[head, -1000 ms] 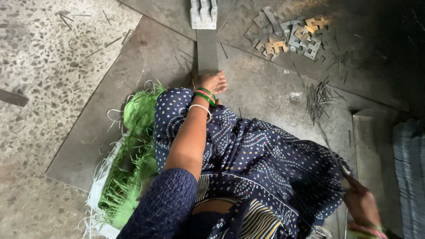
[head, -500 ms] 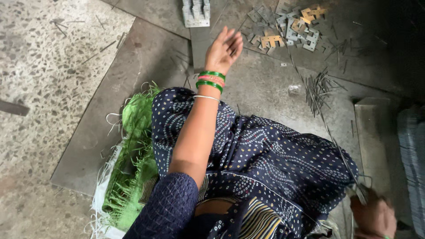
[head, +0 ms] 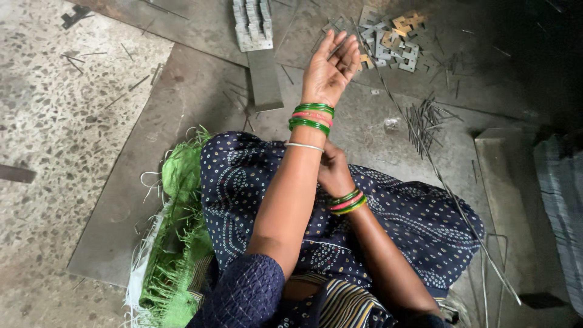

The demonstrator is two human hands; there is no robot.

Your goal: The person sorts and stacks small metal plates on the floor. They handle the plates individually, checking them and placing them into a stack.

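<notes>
From my remote view, the left hand [head: 328,68] is raised at upper centre, fingers loosely spread and holding nothing, just short of the scattered metal clips [head: 395,42]. The right hand [head: 333,170] sits mid-frame against the left forearm; I cannot tell its fingers' state. I judge this a reaching step: next calls for the left fingers to pinch one clip cleanly from the pile.

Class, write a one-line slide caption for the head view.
Left hand raised open above scattered metal pieces; right hand touches the left forearm.
</notes>
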